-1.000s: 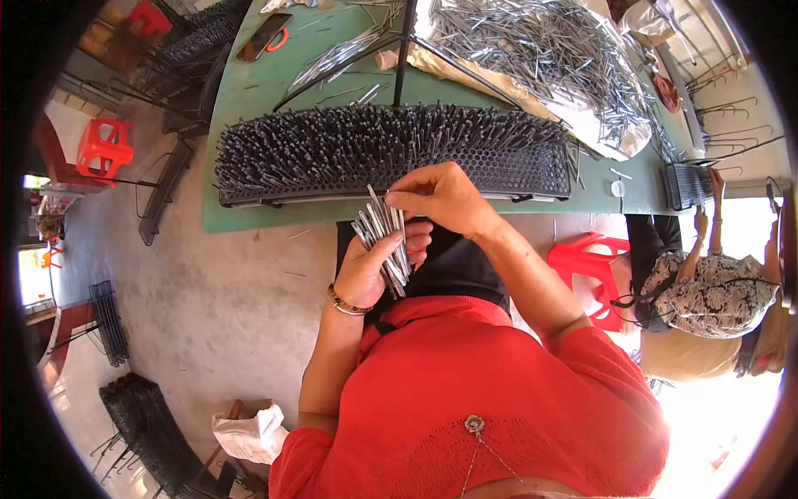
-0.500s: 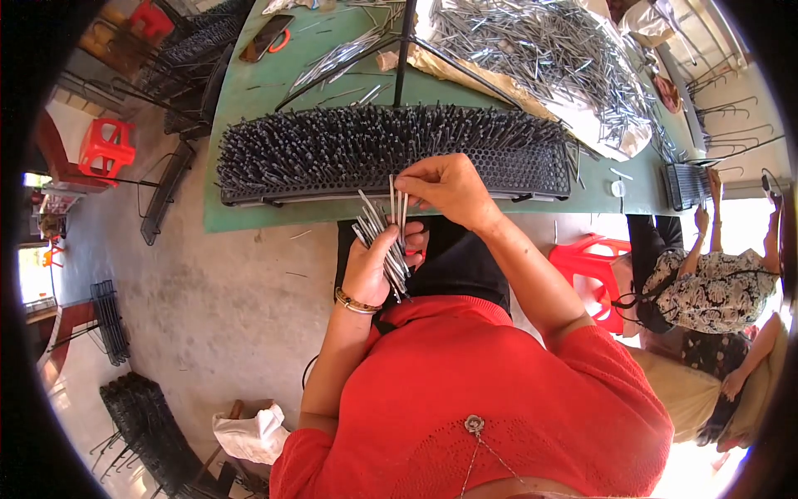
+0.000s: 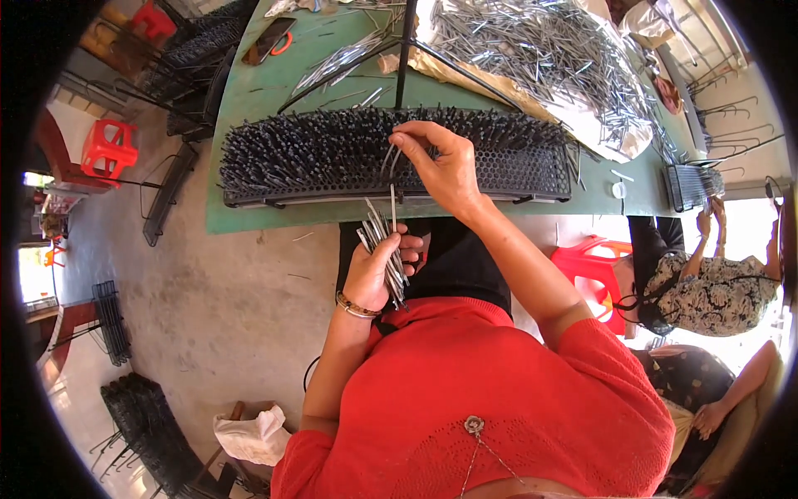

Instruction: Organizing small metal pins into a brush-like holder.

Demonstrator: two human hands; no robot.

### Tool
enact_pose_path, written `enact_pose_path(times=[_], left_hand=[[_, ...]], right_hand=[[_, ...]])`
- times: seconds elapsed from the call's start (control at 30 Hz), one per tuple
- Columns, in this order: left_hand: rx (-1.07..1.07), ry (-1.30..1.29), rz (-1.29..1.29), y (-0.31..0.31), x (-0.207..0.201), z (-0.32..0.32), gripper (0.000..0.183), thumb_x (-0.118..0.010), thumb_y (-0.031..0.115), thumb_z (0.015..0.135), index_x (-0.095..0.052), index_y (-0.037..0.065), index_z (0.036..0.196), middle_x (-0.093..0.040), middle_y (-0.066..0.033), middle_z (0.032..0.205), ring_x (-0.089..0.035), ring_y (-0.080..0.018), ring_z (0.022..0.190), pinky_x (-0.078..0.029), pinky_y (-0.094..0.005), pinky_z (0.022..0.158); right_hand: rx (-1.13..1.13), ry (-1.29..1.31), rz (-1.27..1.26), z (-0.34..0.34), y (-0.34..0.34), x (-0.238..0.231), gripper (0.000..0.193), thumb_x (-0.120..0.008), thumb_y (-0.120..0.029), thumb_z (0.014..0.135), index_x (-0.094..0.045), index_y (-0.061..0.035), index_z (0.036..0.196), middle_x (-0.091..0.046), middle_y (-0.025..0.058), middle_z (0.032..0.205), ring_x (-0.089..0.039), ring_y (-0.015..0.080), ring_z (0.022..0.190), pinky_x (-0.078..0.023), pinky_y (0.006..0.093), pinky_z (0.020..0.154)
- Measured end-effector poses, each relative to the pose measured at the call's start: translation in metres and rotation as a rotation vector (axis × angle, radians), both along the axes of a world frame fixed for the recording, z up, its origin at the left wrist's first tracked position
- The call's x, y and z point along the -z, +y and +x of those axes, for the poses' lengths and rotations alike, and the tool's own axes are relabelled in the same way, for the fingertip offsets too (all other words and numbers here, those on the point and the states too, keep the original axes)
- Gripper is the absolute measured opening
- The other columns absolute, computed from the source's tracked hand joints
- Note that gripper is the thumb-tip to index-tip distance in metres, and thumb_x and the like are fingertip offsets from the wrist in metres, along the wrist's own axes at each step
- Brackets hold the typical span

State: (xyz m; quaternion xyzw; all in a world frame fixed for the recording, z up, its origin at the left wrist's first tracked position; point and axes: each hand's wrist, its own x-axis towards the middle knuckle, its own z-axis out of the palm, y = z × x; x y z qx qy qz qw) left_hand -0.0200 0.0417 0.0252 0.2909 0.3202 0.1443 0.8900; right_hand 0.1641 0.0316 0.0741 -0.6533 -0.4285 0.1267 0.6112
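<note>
My left hand (image 3: 371, 273) is closed round a bundle of thin grey rods (image 3: 379, 223) below the table's near edge; one rod sticks up higher than the others. Over the middle of a long black perforated rack (image 3: 532, 170), my right hand (image 3: 447, 166) pinches thin rod pieces (image 3: 391, 158) between thumb and fingertips. Their lower ends are close to the holes; whether they sit inside one, I cannot tell. Dark rods (image 3: 307, 154) stand densely across the rack's left and back parts, while bare holes show at its right front.
A large heap of loose rods (image 3: 540, 50) lies on paper at the back right of the green table (image 3: 241, 218). A black metal frame (image 3: 403, 71) rises behind the rack. Orange-handled scissors (image 3: 283, 43) lie at the back left. Co-workers (image 3: 719, 291) sit at the right beside a red stool (image 3: 582, 262).
My right hand has moved from the bundle up and forward over the rack, carrying rod pieces. My left hand stays nearly still. At the lower right, a co-worker's arm has shifted.
</note>
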Motion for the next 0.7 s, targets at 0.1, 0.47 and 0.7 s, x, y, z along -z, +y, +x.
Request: enact_pose_path(times=[0.1,0.47,0.7], left_hand=[[0.001,-0.002,-0.007,0.0,0.001,-0.001,0.023,-0.055,0.017,0.093,-0.055,0.002,0.11,-0.068,-0.0106,0.091,-0.063,-0.0127,0.072,-0.052,-0.0254,0.056],[0.013,-0.007,-0.044,0.004,0.001,-0.002,0.022,-0.053,0.017,0.093,-0.055,0.002,0.11,-0.068,-0.0111,0.091,-0.063,-0.0124,0.072,-0.052,-0.0249,0.056],[0.019,-0.028,-0.01,0.006,-0.002,-0.003,0.022,-0.053,0.017,0.094,-0.055,0.002,0.109,-0.068,-0.0118,0.092,-0.063,-0.0122,0.072,-0.052,-0.0247,0.055]], right_hand=[[-0.014,-0.15,0.012,0.002,0.002,0.001,0.013,-0.067,-0.009,0.085,-0.067,-0.0016,0.095,-0.068,0.0049,0.081,-0.06,0.0075,0.071,-0.049,0.0228,0.064],[-0.028,-0.578,0.165,0.0,0.005,0.018,0.013,-0.07,-0.01,0.077,-0.067,-0.0057,0.089,-0.066,0.009,0.083,-0.062,0.025,0.073,-0.047,0.0345,0.067],[-0.028,-0.811,0.114,-0.002,-0.004,0.013,0.018,-0.071,-0.011,0.073,-0.067,-0.008,0.09,-0.064,0.0032,0.097,-0.058,0.0201,0.085,-0.041,0.0336,0.075]])
